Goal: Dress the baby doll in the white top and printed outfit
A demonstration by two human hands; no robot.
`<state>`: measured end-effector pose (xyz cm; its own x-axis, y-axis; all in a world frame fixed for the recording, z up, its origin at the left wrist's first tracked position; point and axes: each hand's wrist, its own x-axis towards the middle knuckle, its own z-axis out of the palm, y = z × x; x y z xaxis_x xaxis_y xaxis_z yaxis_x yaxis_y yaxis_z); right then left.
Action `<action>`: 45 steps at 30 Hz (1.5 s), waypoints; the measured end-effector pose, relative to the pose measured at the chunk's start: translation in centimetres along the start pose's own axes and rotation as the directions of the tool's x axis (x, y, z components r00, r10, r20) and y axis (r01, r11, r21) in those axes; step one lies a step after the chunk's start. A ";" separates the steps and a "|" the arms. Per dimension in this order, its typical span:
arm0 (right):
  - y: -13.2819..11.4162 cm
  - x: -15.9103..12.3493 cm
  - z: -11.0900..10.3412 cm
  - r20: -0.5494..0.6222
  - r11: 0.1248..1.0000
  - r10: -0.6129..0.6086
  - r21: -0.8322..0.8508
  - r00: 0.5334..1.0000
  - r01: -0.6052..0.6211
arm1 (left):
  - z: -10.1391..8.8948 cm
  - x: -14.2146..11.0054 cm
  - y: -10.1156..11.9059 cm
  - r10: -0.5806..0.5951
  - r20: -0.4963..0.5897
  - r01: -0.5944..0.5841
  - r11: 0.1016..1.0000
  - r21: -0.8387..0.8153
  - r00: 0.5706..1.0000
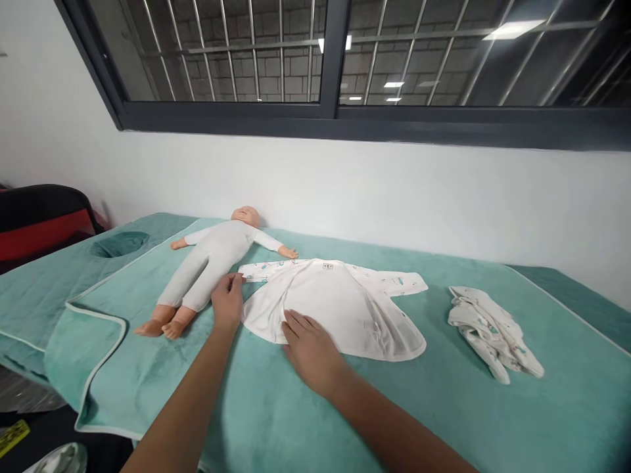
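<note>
At mid-frame, the left hand (pixel 229 299) pinches a sleeve (pixel 256 272) of the shirt (pixel 323 302); the right hand (pixel 311 349) lies flat on the shirt.

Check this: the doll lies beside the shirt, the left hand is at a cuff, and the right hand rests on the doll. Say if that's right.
No: the right hand rests on the shirt, not the doll, as the head view shows. The rest stands: the doll lies beside the shirt, the left hand at a cuff.
</note>
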<state>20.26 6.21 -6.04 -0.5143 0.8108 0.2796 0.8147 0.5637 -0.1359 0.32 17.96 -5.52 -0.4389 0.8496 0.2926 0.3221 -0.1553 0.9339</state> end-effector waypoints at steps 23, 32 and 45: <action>2.6 3.2 -0.5 -0.020 0.937 0.305 0.185 0.952 -0.296 | -0.1 0.3 -0.2 -0.043 0.047 0.040 0.997 0.063 0.998; 4.5 8.5 1.7 0.128 0.933 0.359 -0.035 0.924 -0.357 | 0.1 0.4 -0.1 -0.038 0.051 0.033 0.995 0.092 0.998; 0.2 4.3 0.8 0.168 0.993 0.008 0.111 0.986 -0.027 | 0.0 0.3 -0.3 -0.013 0.064 0.006 0.994 0.111 0.998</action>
<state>18.01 9.98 -5.65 -0.5453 0.8303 0.1149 0.7936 0.5555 -0.2483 0.11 18.26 -5.67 -0.3883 0.8821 0.2666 0.4105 -0.0935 0.9071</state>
